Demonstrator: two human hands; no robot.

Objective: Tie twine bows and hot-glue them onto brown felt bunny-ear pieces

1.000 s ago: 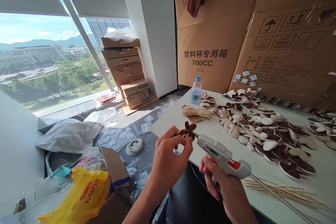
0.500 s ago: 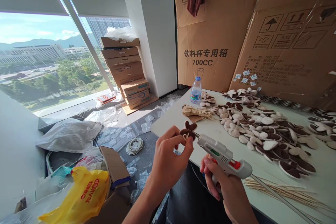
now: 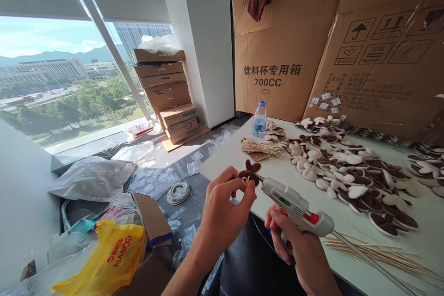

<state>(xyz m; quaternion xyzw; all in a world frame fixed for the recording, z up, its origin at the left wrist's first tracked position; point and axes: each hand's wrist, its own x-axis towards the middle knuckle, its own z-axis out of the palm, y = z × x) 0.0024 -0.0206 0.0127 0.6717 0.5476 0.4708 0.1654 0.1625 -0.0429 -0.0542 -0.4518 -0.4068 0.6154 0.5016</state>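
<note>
Pinched in the fingers of my left hand [image 3: 227, 199] is a dark brown felt flower shape [image 3: 252, 166] with pale edging. A small loop of cream cord [image 3: 245, 180] lies against it by my fingertips. My right hand [image 3: 294, 236] is wrapped round the handle of a white and grey hot glue gun [image 3: 294, 206]. Its metal nozzle touches or nearly touches the felt shape's middle; I cannot tell which. A long glue stick [image 3: 367, 259] sticks out of the gun's back end.
Many brown and cream felt shapes [image 3: 347, 171] spread over the white table [image 3: 222, 162]. Thin sticks lie in a bundle [image 3: 260, 148] and a loose pile [image 3: 381, 254]. A water bottle [image 3: 259, 120] stands before large cardboard boxes [image 3: 274, 51]. A yellow bag [image 3: 104, 259] sits low at left.
</note>
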